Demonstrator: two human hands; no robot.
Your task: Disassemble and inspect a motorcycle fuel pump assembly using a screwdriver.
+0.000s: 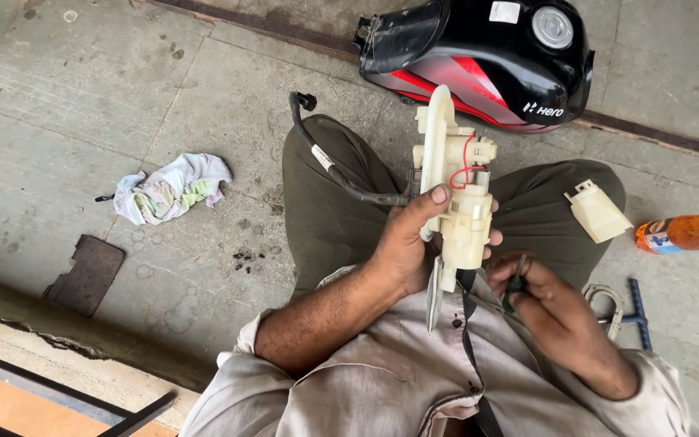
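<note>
My left hand [408,243] grips a cream plastic pump assembly [455,186] upright over my lap. It has thin red wires on its side and a black hose [329,162] trailing off to the left over my knee. My right hand [540,295] sits just right of the assembly's lower end, fingers closed around a small dark tool [518,279] whose tip points up toward the assembly. I am sitting on the concrete floor with my knees spread.
A black and red motorcycle fuel tank [487,57] lies ahead of my knees. A cream plastic cover [597,212] rests on my right knee. An orange bottle [685,231], a metal clamp and a blue tool [637,311] lie at right. A crumpled rag [171,188] lies at left.
</note>
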